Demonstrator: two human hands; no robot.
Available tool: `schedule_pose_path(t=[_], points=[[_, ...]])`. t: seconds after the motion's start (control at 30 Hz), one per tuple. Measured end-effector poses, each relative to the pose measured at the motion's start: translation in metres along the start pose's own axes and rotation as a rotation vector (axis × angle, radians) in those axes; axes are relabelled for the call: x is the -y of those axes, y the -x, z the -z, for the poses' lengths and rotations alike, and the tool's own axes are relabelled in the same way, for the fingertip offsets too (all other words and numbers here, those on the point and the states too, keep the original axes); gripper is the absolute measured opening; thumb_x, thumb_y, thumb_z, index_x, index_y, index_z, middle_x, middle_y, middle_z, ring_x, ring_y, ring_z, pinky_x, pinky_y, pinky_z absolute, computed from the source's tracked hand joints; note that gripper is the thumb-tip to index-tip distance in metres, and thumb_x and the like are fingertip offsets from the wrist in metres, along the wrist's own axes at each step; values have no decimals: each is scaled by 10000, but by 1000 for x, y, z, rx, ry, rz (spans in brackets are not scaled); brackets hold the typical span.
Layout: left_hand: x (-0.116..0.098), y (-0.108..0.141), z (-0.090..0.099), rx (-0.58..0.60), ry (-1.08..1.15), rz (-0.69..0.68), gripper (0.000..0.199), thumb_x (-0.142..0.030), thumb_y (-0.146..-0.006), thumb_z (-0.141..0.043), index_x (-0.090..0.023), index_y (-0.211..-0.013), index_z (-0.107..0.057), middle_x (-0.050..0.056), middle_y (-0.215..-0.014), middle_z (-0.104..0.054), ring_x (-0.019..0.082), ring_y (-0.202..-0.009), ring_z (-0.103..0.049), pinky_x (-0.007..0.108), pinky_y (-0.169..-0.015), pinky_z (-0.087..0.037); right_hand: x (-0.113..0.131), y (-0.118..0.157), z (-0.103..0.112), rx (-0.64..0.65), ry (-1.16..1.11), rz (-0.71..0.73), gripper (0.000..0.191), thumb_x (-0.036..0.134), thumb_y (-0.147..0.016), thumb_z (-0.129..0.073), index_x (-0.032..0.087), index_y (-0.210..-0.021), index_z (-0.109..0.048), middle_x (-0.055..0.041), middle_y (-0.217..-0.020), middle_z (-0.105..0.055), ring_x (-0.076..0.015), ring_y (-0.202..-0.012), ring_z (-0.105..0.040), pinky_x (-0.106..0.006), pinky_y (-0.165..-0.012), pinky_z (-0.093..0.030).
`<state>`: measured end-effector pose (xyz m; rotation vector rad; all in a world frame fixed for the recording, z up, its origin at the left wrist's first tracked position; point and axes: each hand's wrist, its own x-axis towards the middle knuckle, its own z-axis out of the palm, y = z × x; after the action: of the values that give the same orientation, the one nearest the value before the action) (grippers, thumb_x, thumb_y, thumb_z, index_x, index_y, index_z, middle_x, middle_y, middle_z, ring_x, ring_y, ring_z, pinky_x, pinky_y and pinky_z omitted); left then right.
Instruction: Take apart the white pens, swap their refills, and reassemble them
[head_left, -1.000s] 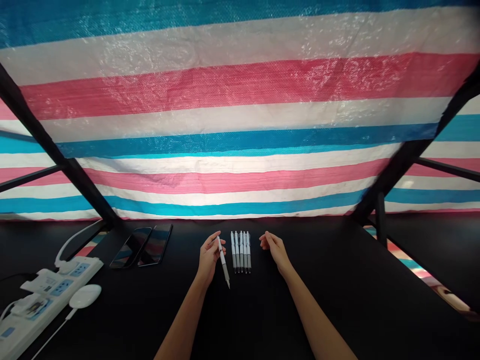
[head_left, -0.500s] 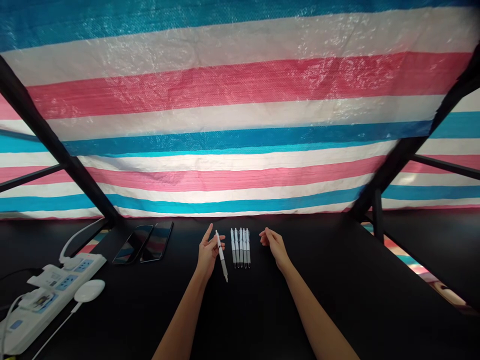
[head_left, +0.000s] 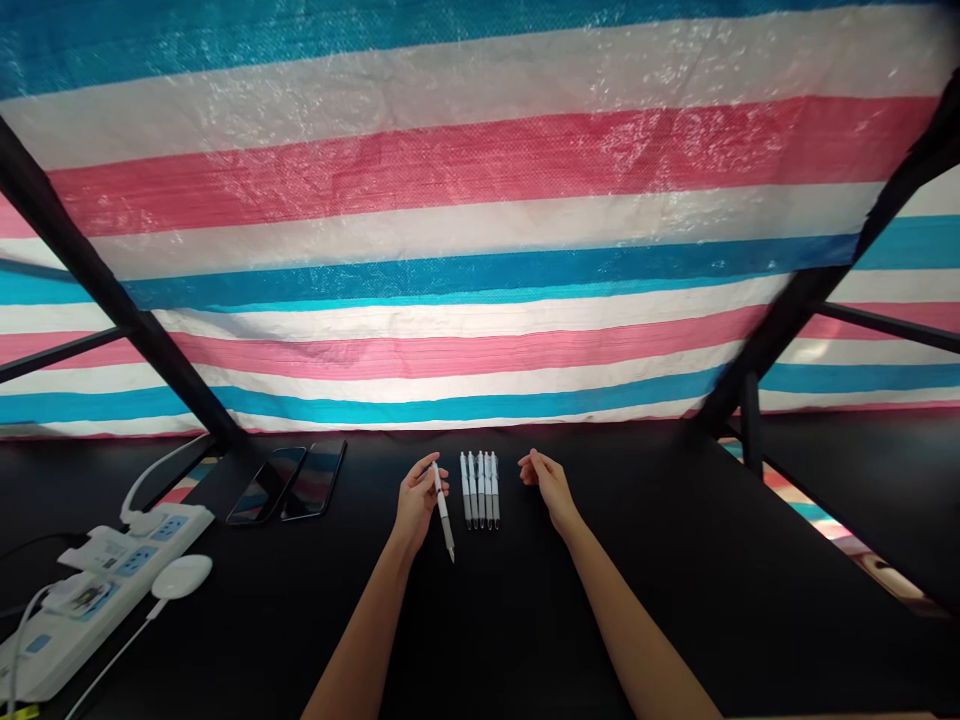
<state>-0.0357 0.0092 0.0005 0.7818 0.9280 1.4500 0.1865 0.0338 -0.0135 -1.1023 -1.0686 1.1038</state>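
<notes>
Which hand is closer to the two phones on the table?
Left. The left hand, holding a pen, is to the right of the two phones. The right hand is farther, beyond the row of white pens.

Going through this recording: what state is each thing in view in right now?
Left hand: gripping the white pen.
White pen: held tilted, grey tip toward the person.
Right hand: empty, fingers loosely curled.
Row of five pens: lying parallel on the table.
Two smartphones: lying flat, side by side.
Power strip: plugs in its sockets.
Round white disc: lying by the strip, cable attached.
</notes>
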Motion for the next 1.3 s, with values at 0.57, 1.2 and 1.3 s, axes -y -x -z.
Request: schedule_pose_path(t=[0.57,1.2,1.3], points=[[-1,-1,2,-36,-2,-6,406,-337,-675,-696,-151,-1028,-618,32,-740,-638,109,-589,-573,270,-606,-478,0,1,1,1,18,-3,519,690,-681,-550,180,-643,-637,-18,-552,-543,-135,-514,-483,-269,-517,-402],[9,-24,41,-172,-488,-190,424,-128,-603,-695,-211,-1017,-653,100,-1237,-575,276,-1191,-491,353,-961,-405,-5,0,-1,35,86,23,513,686,-694,-532,186,-620,-624,-12,-534,-539,-138,-506,-482,-277,-526,-383],[11,-23,41,-151,-612,-230,440,-79,-589,-669,-225,-1004,-678,91,-1297,-538,297,-1260,-415,375,-1028,-343,-7,2,-4,82,184,81,510,663,-756,-476,190,-644,-633,-17,-564,-547,-148,-543,-491,-280,-560,-382]])
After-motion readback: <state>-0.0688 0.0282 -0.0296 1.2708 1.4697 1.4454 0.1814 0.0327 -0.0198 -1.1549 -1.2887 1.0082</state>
